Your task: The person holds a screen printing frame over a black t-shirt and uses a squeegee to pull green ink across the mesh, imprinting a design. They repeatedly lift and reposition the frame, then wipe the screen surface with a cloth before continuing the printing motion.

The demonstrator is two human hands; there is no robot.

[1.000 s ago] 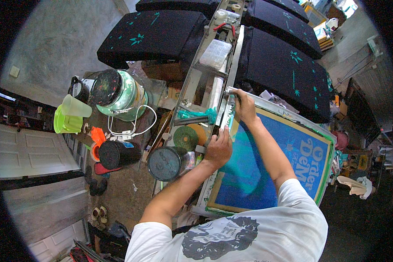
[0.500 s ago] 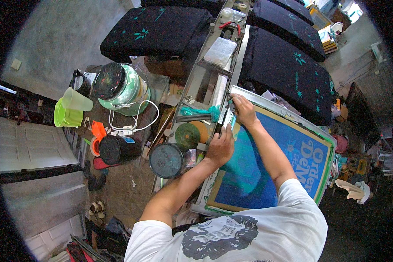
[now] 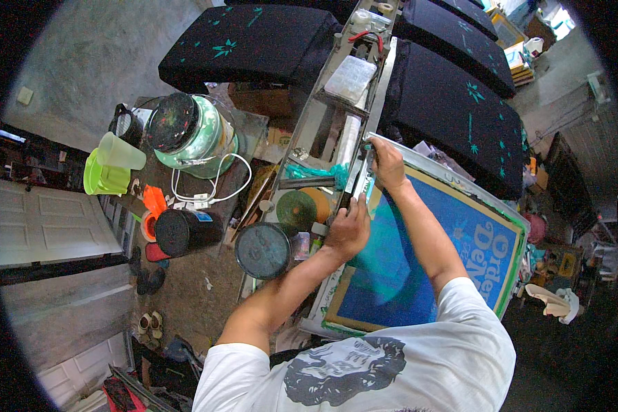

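Note:
A screen-printing frame (image 3: 470,184) lies in front of me at the right, its pale rim around a blue mesh (image 3: 405,275) with light lettering and a teal ink smear. My right hand (image 3: 389,166) is closed on the rim near the far left corner, with its fingertips curled over the edge. Nearer to me, my left hand (image 3: 350,228) grips the same left side. Its fingers point away from me, and their undersides are hidden. Teal marks show on the rim between both hands. Just left of my left hand stands a dark-lidded tub (image 3: 262,250).
A long metal rail (image 3: 323,103) runs away from me, carrying a pale block (image 3: 350,79), red-handled pliers (image 3: 374,38) and tape rolls (image 3: 297,209). Black fabric-covered boards (image 3: 453,110) with teal leaf prints flank it. Left are an ink-stained bucket (image 3: 199,130), green cups (image 3: 106,175) and a black jar (image 3: 178,232).
My right hand has shifted slightly farther up toward the frame's far corner. My left hand stays nearly in place, and the whole view has tilted a little.

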